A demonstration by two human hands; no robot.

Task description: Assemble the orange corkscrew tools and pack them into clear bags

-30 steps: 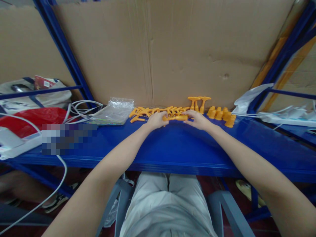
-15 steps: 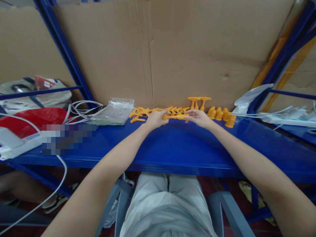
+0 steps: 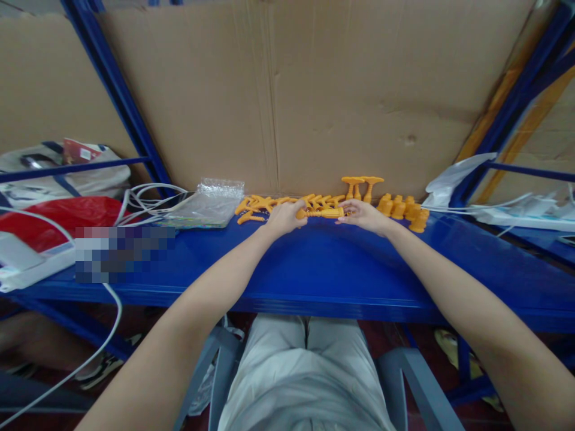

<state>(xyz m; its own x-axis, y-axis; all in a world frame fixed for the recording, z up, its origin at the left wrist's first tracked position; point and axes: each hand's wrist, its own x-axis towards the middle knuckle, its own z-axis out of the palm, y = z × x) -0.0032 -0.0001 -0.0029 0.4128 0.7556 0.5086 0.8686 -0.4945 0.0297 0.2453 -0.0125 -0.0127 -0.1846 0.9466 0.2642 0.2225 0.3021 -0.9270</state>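
Observation:
My left hand (image 3: 286,218) is closed around one end of an orange plastic piece (image 3: 302,213), with its thumb and fingers pinched on it. A ridged orange cylinder (image 3: 330,212) lies level between my hands, in line with that piece. At its right end, the thumb and fingertips of my right hand (image 3: 363,215) are closed on it. Both hands are just above the far part of the blue table (image 3: 309,263). Behind them is a row of loose orange handles with threaded stems (image 3: 256,206). How the two held parts join is too small to tell.
Several orange T-shaped pieces (image 3: 371,187) stand upright against the cardboard (image 3: 314,90). Bell-shaped orange parts (image 3: 398,208) stand to the right. At left are clear plastic bags (image 3: 211,206), white cables (image 3: 148,194), a red bag (image 3: 67,218) and a power strip (image 3: 40,263).
My right hand's fingers have shifted slightly right along the orange cylinder, so more of it shows. My left hand has barely moved.

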